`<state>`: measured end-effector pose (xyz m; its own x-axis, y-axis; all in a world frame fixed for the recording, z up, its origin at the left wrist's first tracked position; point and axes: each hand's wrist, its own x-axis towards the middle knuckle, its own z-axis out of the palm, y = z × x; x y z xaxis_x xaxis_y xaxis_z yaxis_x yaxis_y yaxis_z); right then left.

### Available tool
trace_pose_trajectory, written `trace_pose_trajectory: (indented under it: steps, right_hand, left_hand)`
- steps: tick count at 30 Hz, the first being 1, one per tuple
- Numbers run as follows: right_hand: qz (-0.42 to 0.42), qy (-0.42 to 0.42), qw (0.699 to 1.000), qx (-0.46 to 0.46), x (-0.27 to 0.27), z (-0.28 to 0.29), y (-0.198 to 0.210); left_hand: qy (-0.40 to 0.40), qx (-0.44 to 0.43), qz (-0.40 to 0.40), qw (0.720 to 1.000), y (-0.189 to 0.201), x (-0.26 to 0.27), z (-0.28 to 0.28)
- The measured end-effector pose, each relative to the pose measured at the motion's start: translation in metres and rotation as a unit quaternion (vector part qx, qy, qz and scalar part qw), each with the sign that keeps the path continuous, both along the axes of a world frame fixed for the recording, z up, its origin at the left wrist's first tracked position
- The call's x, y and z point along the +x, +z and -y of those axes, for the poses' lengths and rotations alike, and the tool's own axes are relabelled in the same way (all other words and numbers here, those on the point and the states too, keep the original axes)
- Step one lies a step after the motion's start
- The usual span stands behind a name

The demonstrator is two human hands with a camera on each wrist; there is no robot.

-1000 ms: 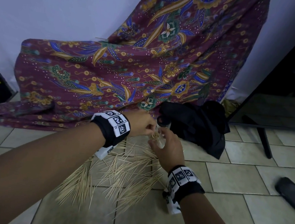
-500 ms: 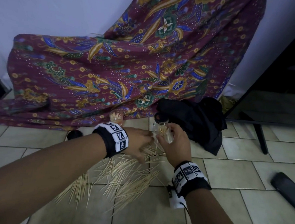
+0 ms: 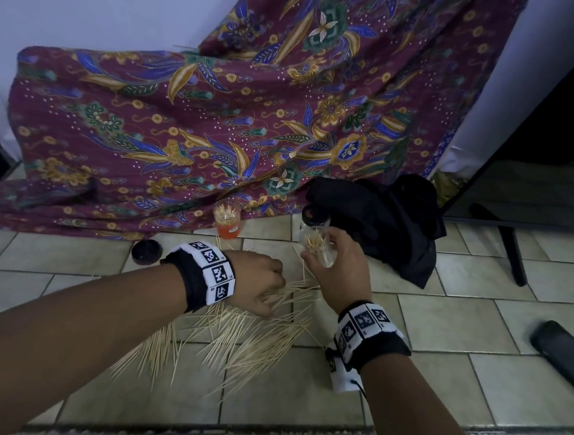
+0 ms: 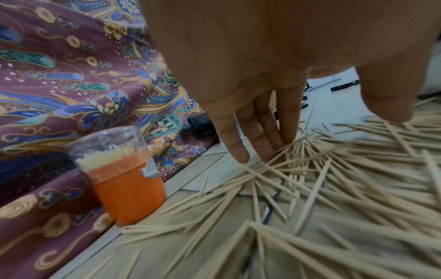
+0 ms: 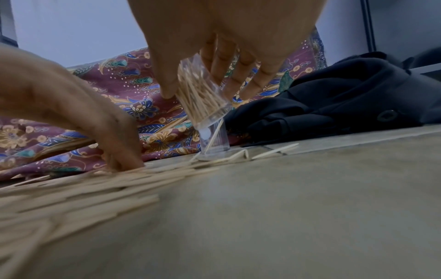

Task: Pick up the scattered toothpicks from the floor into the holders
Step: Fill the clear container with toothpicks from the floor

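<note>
Scattered toothpicks [image 3: 252, 331] lie in a wide pile on the tiled floor [image 3: 459, 320]. My left hand [image 3: 265, 301] reaches down with straight fingers [image 4: 262, 147] touching the pile [image 4: 310, 179], the thumb held apart. My right hand [image 3: 340, 266] grips a clear holder [image 3: 319, 250], tilted and partly filled with toothpicks, just above the floor [image 5: 286, 207]. In the right wrist view the holder [image 5: 205, 105] sits between my thumb and fingers. An orange holder [image 3: 227, 221] full of toothpicks stands upright by the cloth [image 4: 124, 181].
A patterned maroon cloth [image 3: 217, 126] drapes along the wall behind. A black garment [image 3: 391, 222] lies to the right of my right hand. A second clear container [image 5: 214, 143] stands behind the held one. A black lid [image 3: 146, 252] and a dark flat object [image 3: 563, 352] lie on the tiles.
My left hand dropped from the mouth of the clear holder down onto the toothpick pile. The right hand kept hold of the holder, and the orange holder came into view.
</note>
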<state>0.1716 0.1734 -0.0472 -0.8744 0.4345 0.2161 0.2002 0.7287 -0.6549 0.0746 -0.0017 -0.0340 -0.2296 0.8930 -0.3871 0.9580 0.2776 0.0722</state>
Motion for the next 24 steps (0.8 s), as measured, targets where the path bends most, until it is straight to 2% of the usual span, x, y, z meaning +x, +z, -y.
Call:
trace_pose_trajectory:
  steps: [4, 10, 16, 24]
  right_hand:
    - [0.000, 0.010, 1.000, 0.003, -0.001, 0.004, 0.000]
    - [0.000, 0.018, 1.000, 0.015, -0.002, 0.006, 0.002]
    - [-0.005, 0.021, 1.000, 0.015, -0.002, 0.005, 0.004]
    - [0.003, 0.024, 1.000, 0.018, -0.003, 0.002, 0.000]
  left_hand:
    - [-0.002, 0.012, -0.022, 1.000, 0.004, 0.008, 0.008]
    - [0.058, 0.032, -0.085, 0.994, -0.003, 0.035, 0.008]
    - [0.069, 0.035, -0.119, 0.990, -0.007, 0.050, 0.004]
    - [0.063, 0.010, -0.074, 0.995, 0.002, 0.038, 0.008]
